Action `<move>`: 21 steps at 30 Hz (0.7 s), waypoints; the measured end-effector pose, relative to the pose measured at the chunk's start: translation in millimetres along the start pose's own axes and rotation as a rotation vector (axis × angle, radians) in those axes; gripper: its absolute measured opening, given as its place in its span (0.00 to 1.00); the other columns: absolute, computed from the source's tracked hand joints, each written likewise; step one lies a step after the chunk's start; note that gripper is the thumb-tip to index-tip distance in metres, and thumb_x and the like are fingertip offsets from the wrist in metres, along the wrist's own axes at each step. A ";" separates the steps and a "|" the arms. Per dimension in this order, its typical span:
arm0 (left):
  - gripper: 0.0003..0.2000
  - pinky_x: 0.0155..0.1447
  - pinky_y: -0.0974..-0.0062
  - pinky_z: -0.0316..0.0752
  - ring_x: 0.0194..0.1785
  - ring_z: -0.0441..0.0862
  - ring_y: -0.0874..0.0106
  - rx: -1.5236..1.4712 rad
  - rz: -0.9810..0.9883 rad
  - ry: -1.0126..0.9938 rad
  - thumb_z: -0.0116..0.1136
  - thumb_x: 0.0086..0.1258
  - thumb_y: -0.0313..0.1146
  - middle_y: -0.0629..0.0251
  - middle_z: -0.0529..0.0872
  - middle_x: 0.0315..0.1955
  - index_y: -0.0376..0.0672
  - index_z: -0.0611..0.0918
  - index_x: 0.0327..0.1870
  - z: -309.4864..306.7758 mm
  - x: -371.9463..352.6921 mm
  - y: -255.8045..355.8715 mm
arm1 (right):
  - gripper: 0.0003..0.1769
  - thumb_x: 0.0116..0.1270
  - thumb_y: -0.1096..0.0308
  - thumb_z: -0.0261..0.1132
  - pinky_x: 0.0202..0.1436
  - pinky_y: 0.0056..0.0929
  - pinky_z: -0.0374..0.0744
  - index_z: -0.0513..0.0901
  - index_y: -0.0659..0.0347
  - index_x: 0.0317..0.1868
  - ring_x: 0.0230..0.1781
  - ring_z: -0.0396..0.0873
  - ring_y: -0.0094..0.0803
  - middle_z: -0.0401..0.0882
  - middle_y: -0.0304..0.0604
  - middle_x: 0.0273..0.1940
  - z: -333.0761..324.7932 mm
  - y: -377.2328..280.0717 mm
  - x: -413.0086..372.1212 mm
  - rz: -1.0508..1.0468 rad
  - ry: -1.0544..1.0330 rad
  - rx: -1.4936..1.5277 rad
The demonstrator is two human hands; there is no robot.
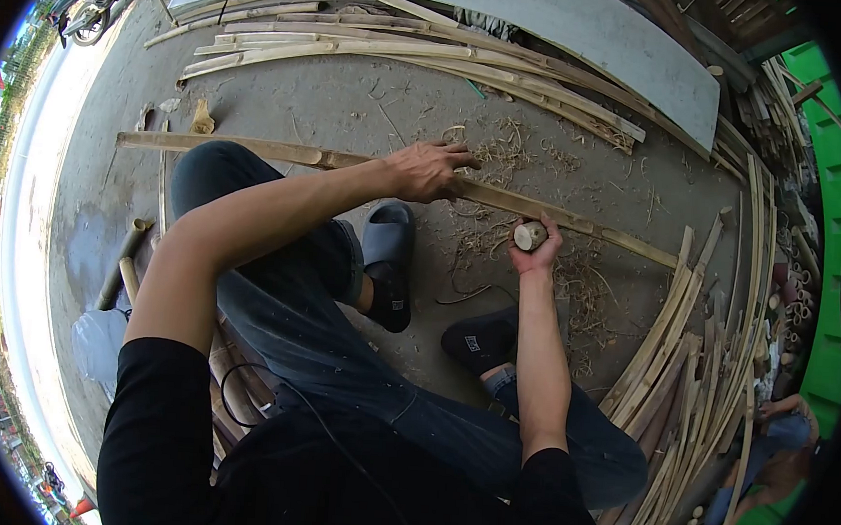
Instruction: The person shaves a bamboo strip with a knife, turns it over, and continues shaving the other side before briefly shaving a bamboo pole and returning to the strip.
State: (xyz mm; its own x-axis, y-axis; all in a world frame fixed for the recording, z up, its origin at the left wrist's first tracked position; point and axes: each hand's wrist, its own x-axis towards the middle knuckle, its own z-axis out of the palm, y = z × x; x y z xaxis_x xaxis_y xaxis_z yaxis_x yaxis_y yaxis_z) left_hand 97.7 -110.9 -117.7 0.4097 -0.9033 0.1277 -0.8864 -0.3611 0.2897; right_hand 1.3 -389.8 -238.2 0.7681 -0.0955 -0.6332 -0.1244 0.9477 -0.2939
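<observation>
A long split bamboo strip lies across in front of me, over my bent left knee and out to the right. My left hand is closed over its middle, with the fingers pointing right. Just below the strip, my right hand is wrapped round a wooden handle, whose pale round end faces me. Whatever the handle belongs to is hidden behind the hand. Curled bamboo shavings litter the ground around both hands.
More bamboo strips lie at the back beside a grey flat panel. A pile of strips stands at my right. Bamboo poles and a plastic bag are at left. Another person sits at far right.
</observation>
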 end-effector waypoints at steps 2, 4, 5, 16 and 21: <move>0.11 0.62 0.59 0.75 0.66 0.73 0.60 -0.018 -0.003 -0.004 0.65 0.65 0.39 0.60 0.76 0.63 0.53 0.89 0.48 -0.8 -0.8 0.5 | 0.09 0.59 0.71 0.69 0.38 0.34 0.86 0.79 0.53 0.39 0.36 0.83 0.35 0.81 0.36 0.38 -2.1 0.9 1.9 0.004 0.011 0.020; 0.11 0.62 0.58 0.75 0.66 0.73 0.59 -0.036 -0.005 -0.008 0.65 0.65 0.39 0.60 0.77 0.62 0.51 0.89 0.47 -2.6 -1.2 2.3 | 0.10 0.59 0.71 0.69 0.39 0.35 0.86 0.78 0.53 0.39 0.36 0.83 0.35 0.81 0.37 0.38 -1.5 2.5 1.5 -0.001 0.019 0.018; 0.11 0.63 0.58 0.75 0.66 0.73 0.59 -0.045 -0.022 -0.020 0.65 0.66 0.38 0.60 0.77 0.62 0.50 0.88 0.47 -3.3 -1.3 3.5 | 0.10 0.59 0.71 0.70 0.39 0.35 0.86 0.78 0.53 0.39 0.36 0.83 0.34 0.81 0.37 0.38 -1.0 3.2 1.4 -0.007 0.026 0.016; 0.07 0.47 0.64 0.82 0.43 0.87 0.62 -0.393 -0.375 -0.083 0.62 0.70 0.31 0.59 0.88 0.37 0.37 0.80 0.36 -64.1 9.7 -37.7 | 0.10 0.59 0.69 0.69 0.39 0.33 0.85 0.78 0.54 0.40 0.37 0.82 0.34 0.81 0.37 0.38 -8.8 -2.3 9.0 -0.030 0.037 0.013; 0.06 0.36 0.72 0.81 0.30 0.87 0.71 -0.370 -0.684 0.121 0.60 0.71 0.26 0.59 0.88 0.26 0.32 0.81 0.35 -151.4 -19.2 -80.5 | 0.10 0.60 0.67 0.69 0.39 0.33 0.84 0.78 0.54 0.41 0.37 0.82 0.33 0.81 0.37 0.37 -3.2 -19.9 8.8 -0.106 0.033 0.051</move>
State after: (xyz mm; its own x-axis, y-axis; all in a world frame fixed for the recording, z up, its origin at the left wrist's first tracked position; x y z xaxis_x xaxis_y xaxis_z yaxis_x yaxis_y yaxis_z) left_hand 193.8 -29.4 0.1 0.8780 -0.4688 -0.0965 -0.3081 -0.7078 0.6358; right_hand 8.5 -410.4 -240.2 0.7543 -0.2055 -0.6235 -0.0106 0.9458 -0.3246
